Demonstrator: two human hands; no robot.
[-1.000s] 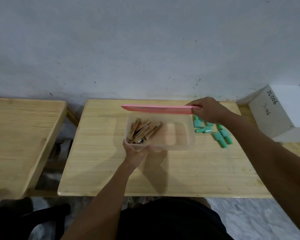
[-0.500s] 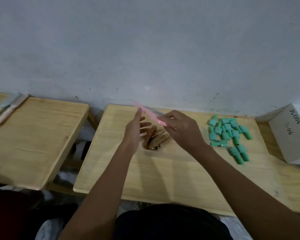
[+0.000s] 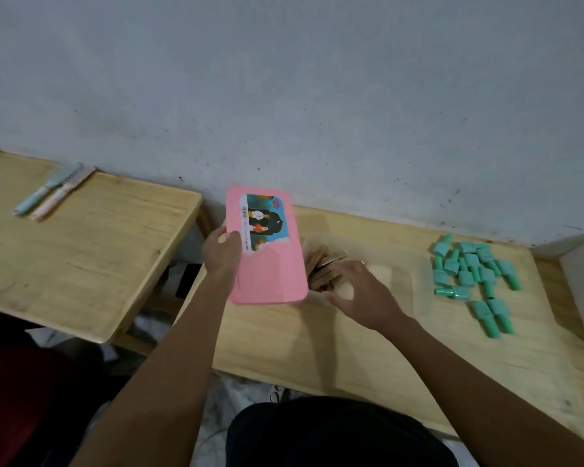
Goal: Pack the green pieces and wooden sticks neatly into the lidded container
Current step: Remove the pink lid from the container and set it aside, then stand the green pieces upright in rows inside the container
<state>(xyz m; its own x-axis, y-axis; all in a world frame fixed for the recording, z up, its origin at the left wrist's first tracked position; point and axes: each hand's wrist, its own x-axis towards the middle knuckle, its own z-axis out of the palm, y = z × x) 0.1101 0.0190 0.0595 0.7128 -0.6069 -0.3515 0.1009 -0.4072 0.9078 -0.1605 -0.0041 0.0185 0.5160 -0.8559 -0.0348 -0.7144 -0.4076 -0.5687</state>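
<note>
Lid's off: your left hand (image 3: 221,254) pinches the pink lid (image 3: 267,264) by its edge, thumb on top. Your right hand (image 3: 361,294) curls at the container (image 3: 415,284) rim, right by the wooden sticks (image 3: 321,261), can't tell if it's gripping. Next I'd park the lid, then grab the green pieces (image 3: 469,271) further right.

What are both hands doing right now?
Left hand: holding the pink lid.
Right hand: at the clear container, grip cannot be told.

Two combs (image 3: 53,190), left table (image 3: 81,264)
</note>
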